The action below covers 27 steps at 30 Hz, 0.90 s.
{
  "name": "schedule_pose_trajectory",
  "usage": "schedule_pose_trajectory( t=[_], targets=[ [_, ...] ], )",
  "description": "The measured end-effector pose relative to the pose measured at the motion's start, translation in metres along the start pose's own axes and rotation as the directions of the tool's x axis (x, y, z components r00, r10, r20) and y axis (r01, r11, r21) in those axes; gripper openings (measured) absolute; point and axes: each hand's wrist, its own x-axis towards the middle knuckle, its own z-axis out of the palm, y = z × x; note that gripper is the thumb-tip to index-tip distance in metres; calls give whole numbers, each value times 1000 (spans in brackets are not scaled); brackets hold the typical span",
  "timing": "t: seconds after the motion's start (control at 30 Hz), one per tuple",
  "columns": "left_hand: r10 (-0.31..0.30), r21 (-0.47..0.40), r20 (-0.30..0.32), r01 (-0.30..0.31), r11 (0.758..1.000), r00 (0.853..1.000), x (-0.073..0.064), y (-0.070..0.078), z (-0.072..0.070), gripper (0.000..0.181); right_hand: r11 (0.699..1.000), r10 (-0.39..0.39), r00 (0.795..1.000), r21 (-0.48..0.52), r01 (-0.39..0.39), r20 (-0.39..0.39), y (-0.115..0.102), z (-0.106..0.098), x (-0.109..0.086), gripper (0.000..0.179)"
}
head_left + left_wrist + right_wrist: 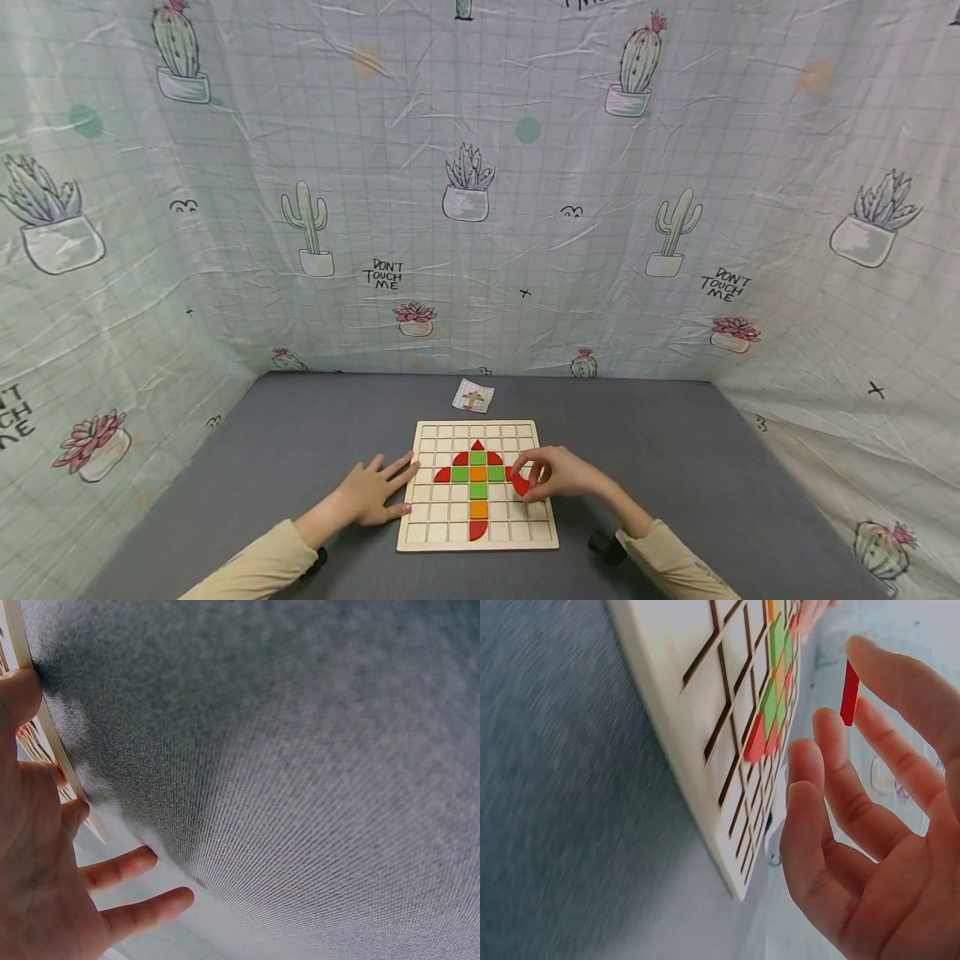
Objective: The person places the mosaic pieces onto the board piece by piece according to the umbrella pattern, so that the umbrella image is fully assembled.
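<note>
A pale wooden grid board (417, 532) lies on the table with a cross-like pattern of tiles. Green squares (477, 491), orange squares (477, 510), a red triangle (477, 446) and several curved-edge red tiles (477, 531) make it up. My left hand (367, 493) rests at the board's left edge, fingers spread, with thumb and fingertips touching the rim. Over the right side of the board, my right hand (561, 472) pinches a red tile (850, 694) between thumb and fingertips. The right wrist view shows that tile edge-on, raised off the board.
Behind the board lies a small picture card (473, 396) printed with a similar coloured pattern. The dark grey table (337, 417) extends to both sides. A cactus-print curtain (480, 275) surrounds its back and sides. A black object (606, 547) shows beneath the right wrist.
</note>
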Motion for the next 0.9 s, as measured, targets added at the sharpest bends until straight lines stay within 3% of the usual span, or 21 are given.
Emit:
schedule_pose_trajectory(
  t=[0.4, 0.9],
  targets=[
    [-7, 13, 16, 7, 1000, 1000, -1, 1, -2, 65, 995, -104, 993, -6, 104, 51, -18, 16, 14, 31],
    [-34, 24, 28, 33, 999, 999, -2, 3, -4, 66, 997, -73, 989, 21, 70, 131, -40, 36, 32, 28]
  ],
)
